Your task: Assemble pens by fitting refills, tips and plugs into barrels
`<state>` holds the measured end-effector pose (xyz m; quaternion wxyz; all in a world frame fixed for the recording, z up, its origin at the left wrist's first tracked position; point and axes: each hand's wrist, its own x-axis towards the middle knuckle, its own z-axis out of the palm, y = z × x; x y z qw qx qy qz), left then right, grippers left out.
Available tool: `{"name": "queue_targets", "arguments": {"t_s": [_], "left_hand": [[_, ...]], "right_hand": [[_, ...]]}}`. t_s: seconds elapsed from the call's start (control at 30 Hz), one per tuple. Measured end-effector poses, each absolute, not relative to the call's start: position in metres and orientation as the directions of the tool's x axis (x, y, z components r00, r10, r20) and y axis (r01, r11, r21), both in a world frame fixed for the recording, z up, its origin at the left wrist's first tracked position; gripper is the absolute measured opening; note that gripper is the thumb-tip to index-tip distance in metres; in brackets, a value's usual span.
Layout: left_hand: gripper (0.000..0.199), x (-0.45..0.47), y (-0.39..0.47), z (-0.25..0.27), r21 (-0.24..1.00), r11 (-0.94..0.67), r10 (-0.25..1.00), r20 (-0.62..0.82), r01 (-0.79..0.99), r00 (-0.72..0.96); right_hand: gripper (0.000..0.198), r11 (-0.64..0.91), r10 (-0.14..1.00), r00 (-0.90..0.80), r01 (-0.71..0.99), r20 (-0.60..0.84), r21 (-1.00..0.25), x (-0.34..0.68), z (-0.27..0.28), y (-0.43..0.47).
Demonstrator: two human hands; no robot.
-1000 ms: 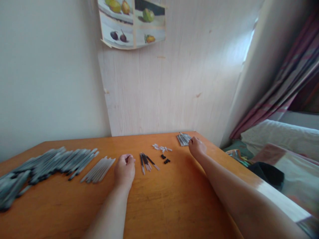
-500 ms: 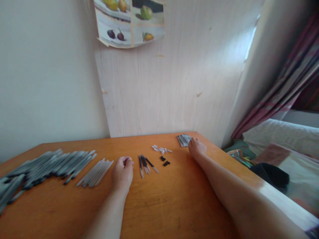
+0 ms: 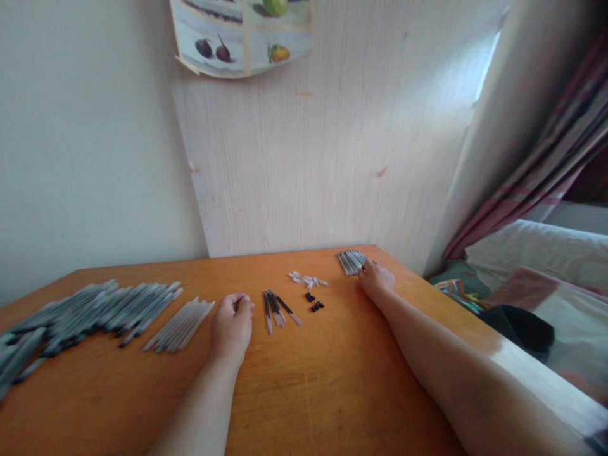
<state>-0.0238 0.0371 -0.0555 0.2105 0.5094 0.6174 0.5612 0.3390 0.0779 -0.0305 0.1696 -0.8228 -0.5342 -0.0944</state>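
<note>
curled bare left hand (image 3: 231,326) is concealing its palm | bare right hand (image 3: 377,278) is part-covering a row of slim grey tubes (image 3: 349,263) | blurred heap of grey, black-ended tubes (image 3: 137,307) is running past the left edge | little black lumps (image 3: 317,306) are looking too small to identify

The head camera looks forward and down — from the near side of the table (image 3: 304,386), close above it — toward the pale panel (image 3: 294,164) beyond.

The right hand (image 3: 376,277) is at the far-right pens (image 3: 350,263) — the left hand (image 3: 232,322) curls between clear tubes (image 3: 183,325) and dark refills (image 3: 272,304).
</note>
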Motion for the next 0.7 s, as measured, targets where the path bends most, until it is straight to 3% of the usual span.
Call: {"name": "queue_targets", "arguments": {"t_s": [0.17, 0.57, 0.7], "left_hand": [[0.033, -0.0249, 0.0387, -0.0581, 0.939, -0.184, 0.879, 0.289, 0.291, -0.379], [0.032, -0.0256, 0.0406, -0.0594, 0.939, -0.171, 0.881, 0.282, 0.299, -0.38], [0.032, -0.0247, 0.0399, -0.0586, 0.937, -0.174, 0.876, 0.288, 0.302, -0.388]], "right_hand": [[0.036, -0.357, 0.851, 0.399, 0.916, 0.341, -0.181, 0.3415, -0.0326, 0.0786], [0.038, -0.364, 0.844, 0.42, 0.906, 0.335, -0.217, 0.3451, -0.0336, 0.0799], [0.038, -0.394, 0.82, 0.472, 0.876, 0.323, -0.279, 0.3459, -0.0328, 0.0784]]}}
